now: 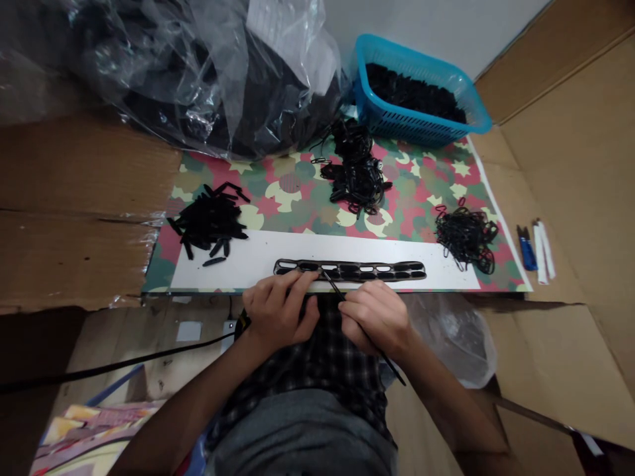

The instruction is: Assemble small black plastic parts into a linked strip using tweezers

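Note:
A long black strip [350, 270] with two rows of oval slots lies along the table's front edge on a white sheet. Most slots have dark pieces in them; several in the upper row show white. The fingertips of my left hand [280, 305] press on the strip's lower edge left of its middle, the fingers bent and the thumb lower down. My right hand [374, 317] is closed around a thin black pointed tool [333, 284]. The tool's tip touches the strip near my left fingertips, and its back end sticks out below my right hand.
Small black bars [211, 221] lie heaped at left, thin black loops [466, 235] at right. More tangled black parts [357, 172] sit at the back, near a blue basket [421, 119] and a large plastic bag [208, 79]. Blue-handled cutters [526, 248] lie on cardboard at right.

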The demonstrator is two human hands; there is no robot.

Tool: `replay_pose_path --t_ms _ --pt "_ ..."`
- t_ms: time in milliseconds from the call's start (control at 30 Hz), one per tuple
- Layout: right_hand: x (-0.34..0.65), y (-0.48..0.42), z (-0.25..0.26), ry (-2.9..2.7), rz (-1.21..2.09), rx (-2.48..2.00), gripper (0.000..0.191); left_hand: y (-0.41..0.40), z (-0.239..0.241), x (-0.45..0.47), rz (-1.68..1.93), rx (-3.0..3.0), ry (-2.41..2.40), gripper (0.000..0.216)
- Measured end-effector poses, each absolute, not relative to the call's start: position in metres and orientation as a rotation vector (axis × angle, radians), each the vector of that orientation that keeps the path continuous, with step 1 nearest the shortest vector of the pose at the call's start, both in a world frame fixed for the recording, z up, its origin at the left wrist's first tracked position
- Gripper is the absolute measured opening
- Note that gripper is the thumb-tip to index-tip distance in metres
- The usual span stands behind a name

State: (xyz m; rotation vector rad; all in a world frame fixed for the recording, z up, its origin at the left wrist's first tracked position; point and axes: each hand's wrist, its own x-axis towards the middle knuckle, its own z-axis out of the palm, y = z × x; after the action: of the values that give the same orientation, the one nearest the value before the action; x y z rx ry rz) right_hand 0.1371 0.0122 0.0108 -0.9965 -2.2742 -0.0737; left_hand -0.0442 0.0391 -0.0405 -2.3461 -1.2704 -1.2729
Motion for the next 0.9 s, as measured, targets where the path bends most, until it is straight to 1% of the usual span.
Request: replay_pose_path --t_ms 167,467,600,767,900 --pt "0.138 0.01 0.004 -2.124 -0.044 -1.009 0.017 0.039 -0.04 -0.044 -1.279 -2.338 -1.272 0.026" --pt "0.132 0.006 -0.002 -1.853 0.114 -1.062 0.022 0.039 -0.038 -0.045 -1.265 -2.354 -1.266 0.027" --pt "0.135 0.011 0.001 -1.807 0.017 -1.055 0.022 0.039 -0.038 -0.044 -1.263 -2.356 -1.27 0.027" --pt "0.156 0.012 0.007 -1.696 -0.181 -1.207 0.024 0.039 -0.038 -0.044 -1.27 -2.362 -1.275 0.027" --pt "0.156 0.004 0.009 -1.947 -0.128 -1.128 0.017 0.04 -0.039 -0.044 -1.272 -2.356 -1.249 0.026"
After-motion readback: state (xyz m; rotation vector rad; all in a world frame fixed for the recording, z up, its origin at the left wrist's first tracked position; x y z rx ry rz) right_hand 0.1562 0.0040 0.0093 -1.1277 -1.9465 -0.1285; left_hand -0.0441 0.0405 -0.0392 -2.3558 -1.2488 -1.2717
